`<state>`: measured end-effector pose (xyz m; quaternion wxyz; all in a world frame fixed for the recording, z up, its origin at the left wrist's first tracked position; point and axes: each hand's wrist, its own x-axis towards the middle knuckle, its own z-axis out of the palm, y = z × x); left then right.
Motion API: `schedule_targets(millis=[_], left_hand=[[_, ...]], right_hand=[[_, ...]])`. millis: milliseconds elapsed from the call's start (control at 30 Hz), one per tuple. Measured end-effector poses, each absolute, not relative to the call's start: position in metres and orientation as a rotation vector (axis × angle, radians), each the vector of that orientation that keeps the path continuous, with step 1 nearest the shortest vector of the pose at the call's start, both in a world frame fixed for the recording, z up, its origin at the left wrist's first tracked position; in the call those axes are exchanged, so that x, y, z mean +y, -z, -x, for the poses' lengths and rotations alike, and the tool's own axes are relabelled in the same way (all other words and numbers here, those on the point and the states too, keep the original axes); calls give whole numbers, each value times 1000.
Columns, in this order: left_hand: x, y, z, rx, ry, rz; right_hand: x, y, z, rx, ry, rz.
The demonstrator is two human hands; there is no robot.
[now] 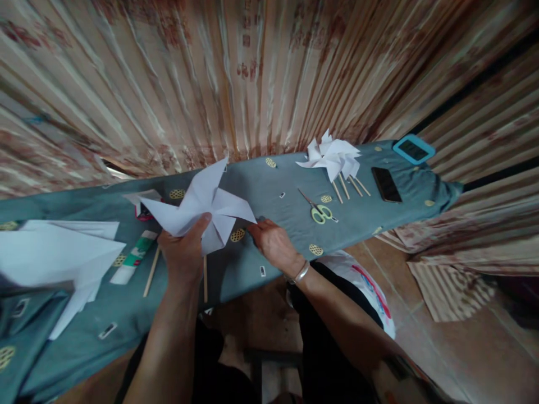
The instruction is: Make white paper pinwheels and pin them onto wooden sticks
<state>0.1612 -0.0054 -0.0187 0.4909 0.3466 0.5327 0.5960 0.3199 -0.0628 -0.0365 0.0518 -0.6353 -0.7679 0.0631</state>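
Note:
A white paper pinwheel point(204, 202) is in my left hand point(185, 247), with the thumb pressed near its centre and the other fingers behind the paper. My right hand point(272, 241) is closed beside the tip of the pinwheel's right blade. What its fingers hold, if anything, I cannot make out. Below the pinwheel a thin wooden stick point(205, 280) shows, its upper end hidden behind the paper. Another wooden stick point(151, 273) lies left of my left wrist.
Several finished pinwheels on sticks point(332, 157) lie at the back right of the cloth-covered table point(282, 174). Green-handled scissors point(320, 213), a phone point(386, 184) and a blue-framed device point(414, 149) are nearby. Left are cut paper sheets point(54, 252), a green-white packet point(135, 255) and a red box point(145, 210).

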Motion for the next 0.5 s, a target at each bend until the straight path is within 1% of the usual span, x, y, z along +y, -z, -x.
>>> schedule_targets(millis=[133, 367, 500], left_hand=[[-6, 26, -164, 1214, -1456, -896], [-5, 34, -168, 1113, -1515, -885], [-4, 32, -166, 1175, -1515, -862]], right_hand=[[-69, 35, -326, -2230, -316, 1898], [-77, 31, -343, -1500, -562, 1646], [-75, 24, -350, -1277, -618, 1611]])
